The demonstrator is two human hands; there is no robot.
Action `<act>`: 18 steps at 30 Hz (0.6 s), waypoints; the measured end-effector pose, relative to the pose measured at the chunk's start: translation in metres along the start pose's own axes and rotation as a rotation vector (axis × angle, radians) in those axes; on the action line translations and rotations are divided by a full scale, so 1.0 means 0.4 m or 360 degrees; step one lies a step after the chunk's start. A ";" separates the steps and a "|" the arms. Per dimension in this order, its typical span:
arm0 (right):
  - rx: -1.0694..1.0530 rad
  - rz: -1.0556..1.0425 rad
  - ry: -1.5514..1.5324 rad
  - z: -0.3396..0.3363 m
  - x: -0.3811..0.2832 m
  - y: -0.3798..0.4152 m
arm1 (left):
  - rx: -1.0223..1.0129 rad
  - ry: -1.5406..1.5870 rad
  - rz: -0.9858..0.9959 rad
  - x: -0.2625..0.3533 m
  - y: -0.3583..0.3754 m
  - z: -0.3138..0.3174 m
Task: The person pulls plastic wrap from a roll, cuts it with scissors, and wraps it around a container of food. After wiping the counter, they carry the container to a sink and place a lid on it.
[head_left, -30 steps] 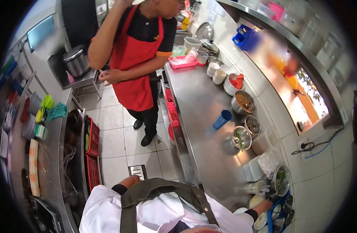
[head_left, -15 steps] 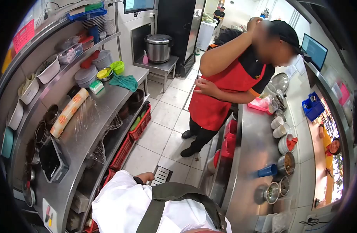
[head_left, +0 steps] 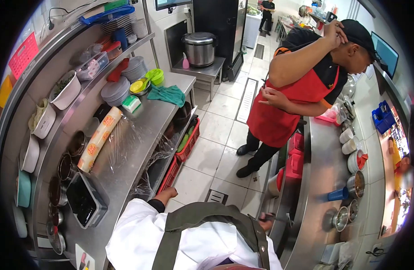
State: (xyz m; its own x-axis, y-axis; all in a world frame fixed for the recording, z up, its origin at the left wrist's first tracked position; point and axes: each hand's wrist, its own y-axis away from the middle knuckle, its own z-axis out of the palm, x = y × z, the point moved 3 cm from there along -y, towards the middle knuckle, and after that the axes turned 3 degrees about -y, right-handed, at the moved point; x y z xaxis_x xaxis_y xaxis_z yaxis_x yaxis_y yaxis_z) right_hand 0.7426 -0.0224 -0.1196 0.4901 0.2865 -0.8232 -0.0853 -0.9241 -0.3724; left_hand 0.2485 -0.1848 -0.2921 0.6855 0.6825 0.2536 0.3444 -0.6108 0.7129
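My left hand [head_left: 167,194] hangs low over the floor, close to the front edge of the left steel counter [head_left: 139,130]. Its fingers are curled in, and no object shows in them. On the other side my right hand [head_left: 266,221] is partly visible beside the apron, near the shelf under the right counter [head_left: 322,180]; its fingers are dark and blurred. A red crate [head_left: 171,173] sits below the left counter, just beyond my left hand. On that counter lie a printed roll of plastic wrap [head_left: 99,139] and a black lidded tub [head_left: 86,200].
A person in a red apron [head_left: 283,112] stands ahead by the right counter, one hand raised to the head. Plates [head_left: 115,91], a green cloth [head_left: 165,95] and a cutting board with a knife [head_left: 84,258] rest on the left. A blue cup [head_left: 337,194] and steel bowls [head_left: 340,219] line the right.
My view has swung left and up, so the scene sits further right and lower. My right hand has come into view. The person in the red apron keeps nearly the same pose.
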 end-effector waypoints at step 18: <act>-0.1099 -0.1186 -0.0237 0.742 -0.299 -0.609 | 0.0428 0.0916 -0.0725 -0.120 0.103 0.099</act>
State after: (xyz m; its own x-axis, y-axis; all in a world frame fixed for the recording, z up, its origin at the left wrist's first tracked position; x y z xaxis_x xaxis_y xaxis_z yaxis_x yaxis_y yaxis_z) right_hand 0.4473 0.2433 -0.0576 0.0976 0.8320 -0.5462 0.7376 -0.4289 -0.5215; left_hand 0.2552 -0.2585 -0.3009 0.0236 0.9453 0.3255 0.7061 -0.2462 0.6639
